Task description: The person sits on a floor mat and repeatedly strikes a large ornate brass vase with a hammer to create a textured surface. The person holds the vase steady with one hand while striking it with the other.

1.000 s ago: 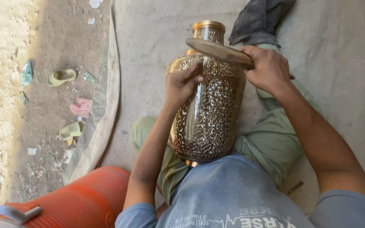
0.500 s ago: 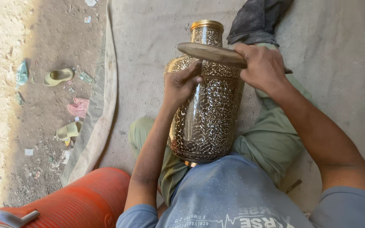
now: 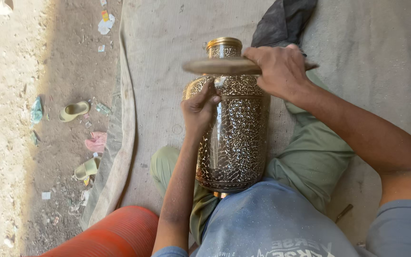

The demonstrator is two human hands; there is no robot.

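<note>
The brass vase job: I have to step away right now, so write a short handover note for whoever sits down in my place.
Left hand: pinching something small against the upper side of the engraved brass vase; what it holds is too small to tell.
Right hand: gripping a flat wooden stick, held level across the vase's neck.
Vase: lying in the lap between the legs, mouth pointing away, over a grey mat.
Done: fine pattern covers the visible surface.
Left: cannot tell from this view which areas remain unworked; check the hidden side.
</note>
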